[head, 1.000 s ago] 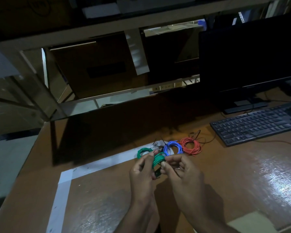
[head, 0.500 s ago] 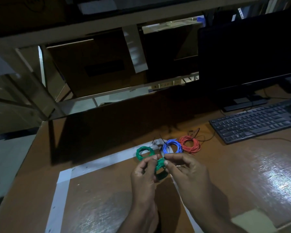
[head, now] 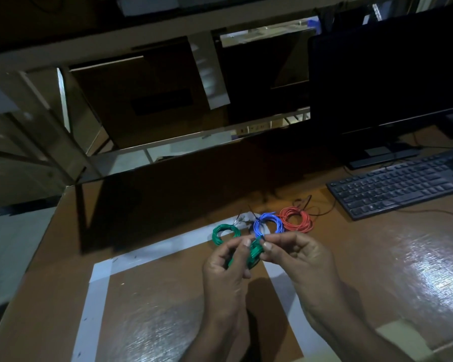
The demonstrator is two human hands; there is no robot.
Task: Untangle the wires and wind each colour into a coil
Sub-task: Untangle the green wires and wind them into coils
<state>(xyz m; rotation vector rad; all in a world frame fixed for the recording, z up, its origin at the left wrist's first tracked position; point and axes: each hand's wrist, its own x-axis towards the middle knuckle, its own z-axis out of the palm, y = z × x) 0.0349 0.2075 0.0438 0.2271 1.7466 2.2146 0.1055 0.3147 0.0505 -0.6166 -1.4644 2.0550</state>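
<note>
Both hands pinch a small green wire coil point(head: 255, 253) above the table: left hand point(head: 229, 266), right hand point(head: 296, 257). Winding looks nearly done; next, set it beside the finished green coil point(head: 225, 232).

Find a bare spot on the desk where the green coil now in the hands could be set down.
Inside the white tape outline, left of the left hand, the desk lies bare; so does the shiny stretch right of the right hand, below the keyboard. Crowded: the green coil, blue coil, red coil.

Bare desk point(head: 147, 317) lies left of both hands; 3 coils point(head: 267, 226) and keyboard point(head: 398, 189) crowd the far right.
</note>
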